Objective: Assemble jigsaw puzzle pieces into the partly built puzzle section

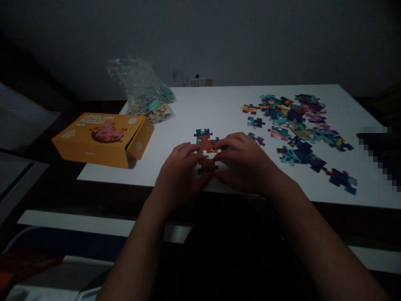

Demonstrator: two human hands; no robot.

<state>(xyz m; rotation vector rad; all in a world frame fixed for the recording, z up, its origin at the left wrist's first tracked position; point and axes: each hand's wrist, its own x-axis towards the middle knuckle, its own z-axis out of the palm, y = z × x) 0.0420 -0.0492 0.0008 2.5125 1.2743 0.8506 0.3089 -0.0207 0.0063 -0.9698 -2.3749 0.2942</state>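
My left hand (181, 173) and my right hand (246, 165) meet at the near middle of the white table (219, 108). Between their fingertips lies a small cluster of joined puzzle pieces (205, 141), red and blue, which both hands pinch and press at its near edge. Another reddish piece (207, 166) sits between my palms, partly hidden by the fingers. A loose pile of colourful puzzle pieces (297, 125) spreads over the table to the right of my right hand.
An orange puzzle box (100, 140) lies at the table's left edge, hanging partly over it. Behind it stands a clear plastic bag (145, 94) with more pieces. A wall socket (202, 82) is at the far edge. The room is dim.
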